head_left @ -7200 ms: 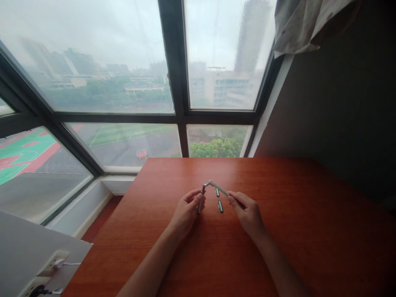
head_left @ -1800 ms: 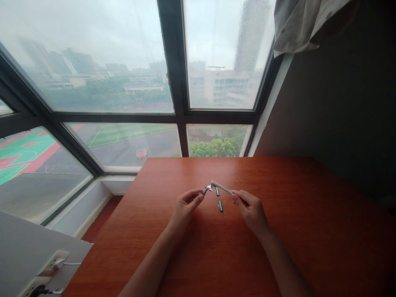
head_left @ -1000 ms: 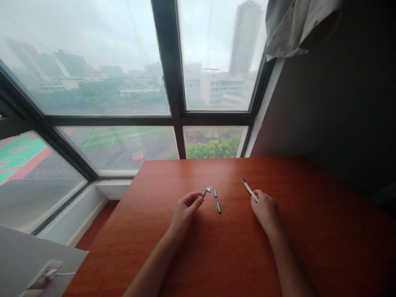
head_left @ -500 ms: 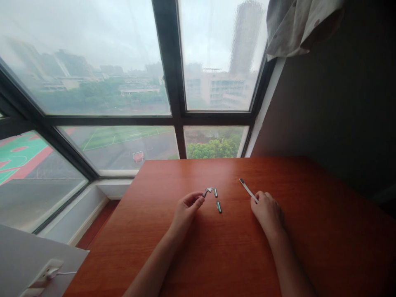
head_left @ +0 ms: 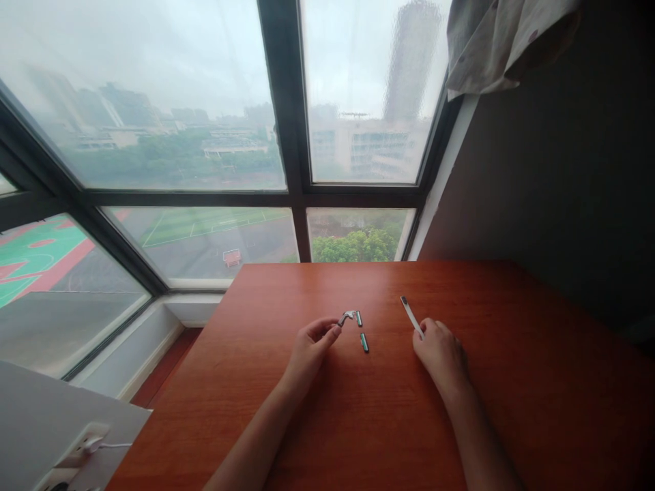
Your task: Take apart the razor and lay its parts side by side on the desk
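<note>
Between the thumb and fingers of my left hand (head_left: 313,348) is a razor handle (head_left: 348,316), its silvery head end pointing right. Just right of that end lies a razor blade cartridge (head_left: 359,318), dark with a green strip. A second cartridge (head_left: 364,342) rests on the table a little nearer to me. My right hand (head_left: 441,351) is closed around the lower part of a toothbrush (head_left: 412,317) with a white handle and a dark-bristled head, which points away and to the left. The palm hides the toothbrush's near end.
Both forearms reach over a reddish-brown wooden table (head_left: 230,423). Beyond its far edge stands a dark-framed window (head_left: 294,198). A grey wall rises on the right, with a hanging cloth (head_left: 491,54) above. At lower left, a plug sits in a wall socket (head_left: 84,447).
The view has shifted slightly, moving the scene a little right. My right hand, with the toothbrush, has come slightly left relative to the table. The left hand's grip looks unchanged.
</note>
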`<act>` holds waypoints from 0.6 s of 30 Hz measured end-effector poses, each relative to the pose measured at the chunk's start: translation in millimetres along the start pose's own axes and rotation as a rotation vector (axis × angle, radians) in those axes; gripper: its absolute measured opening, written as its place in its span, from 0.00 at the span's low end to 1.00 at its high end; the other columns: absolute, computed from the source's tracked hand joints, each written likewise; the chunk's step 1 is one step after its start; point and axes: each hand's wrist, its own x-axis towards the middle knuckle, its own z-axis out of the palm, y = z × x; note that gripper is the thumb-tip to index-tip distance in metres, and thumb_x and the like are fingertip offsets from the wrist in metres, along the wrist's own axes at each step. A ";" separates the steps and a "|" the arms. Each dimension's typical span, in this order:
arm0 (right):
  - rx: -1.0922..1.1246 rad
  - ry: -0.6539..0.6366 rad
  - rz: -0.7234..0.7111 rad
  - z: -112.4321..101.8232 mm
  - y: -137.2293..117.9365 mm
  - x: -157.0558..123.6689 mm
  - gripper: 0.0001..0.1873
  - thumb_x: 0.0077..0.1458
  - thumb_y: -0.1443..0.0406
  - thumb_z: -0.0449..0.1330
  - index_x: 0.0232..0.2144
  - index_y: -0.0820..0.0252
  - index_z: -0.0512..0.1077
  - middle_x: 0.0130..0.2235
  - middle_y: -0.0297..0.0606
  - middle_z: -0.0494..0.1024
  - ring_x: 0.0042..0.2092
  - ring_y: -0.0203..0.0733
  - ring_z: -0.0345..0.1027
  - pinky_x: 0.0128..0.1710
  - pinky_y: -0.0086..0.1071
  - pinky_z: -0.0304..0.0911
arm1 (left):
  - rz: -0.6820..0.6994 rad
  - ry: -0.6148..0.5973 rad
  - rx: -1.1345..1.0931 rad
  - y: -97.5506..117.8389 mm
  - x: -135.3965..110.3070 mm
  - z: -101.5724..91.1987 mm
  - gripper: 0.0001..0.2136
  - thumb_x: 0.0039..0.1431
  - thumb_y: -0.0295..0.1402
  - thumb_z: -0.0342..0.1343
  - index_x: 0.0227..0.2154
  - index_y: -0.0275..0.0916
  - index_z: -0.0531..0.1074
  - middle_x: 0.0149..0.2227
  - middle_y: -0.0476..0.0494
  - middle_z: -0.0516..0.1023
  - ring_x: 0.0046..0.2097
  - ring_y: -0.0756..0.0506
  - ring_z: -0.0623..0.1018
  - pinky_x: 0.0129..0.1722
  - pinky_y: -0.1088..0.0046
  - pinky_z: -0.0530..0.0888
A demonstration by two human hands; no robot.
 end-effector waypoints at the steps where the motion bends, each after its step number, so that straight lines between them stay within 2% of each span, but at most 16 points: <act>1: 0.000 -0.004 0.002 -0.2 -0.3 -0.2 0.09 0.58 0.63 0.53 0.37 0.59 0.71 0.39 0.43 0.74 0.37 0.44 0.71 0.31 0.32 0.58 | -0.003 0.002 -0.001 0.4 -0.3 0.2 0.16 0.45 0.40 0.66 0.36 0.37 0.79 0.33 0.43 0.80 0.35 0.46 0.75 0.36 0.73 0.68; 18: 0.029 0.016 -0.028 0.6 2.4 0.1 0.08 0.58 0.63 0.54 0.34 0.59 0.72 0.38 0.43 0.75 0.37 0.44 0.72 0.30 0.32 0.56 | -0.012 0.004 0.007 1.9 -1.1 0.3 0.17 0.45 0.41 0.66 0.36 0.36 0.79 0.33 0.42 0.80 0.36 0.45 0.75 0.35 0.73 0.69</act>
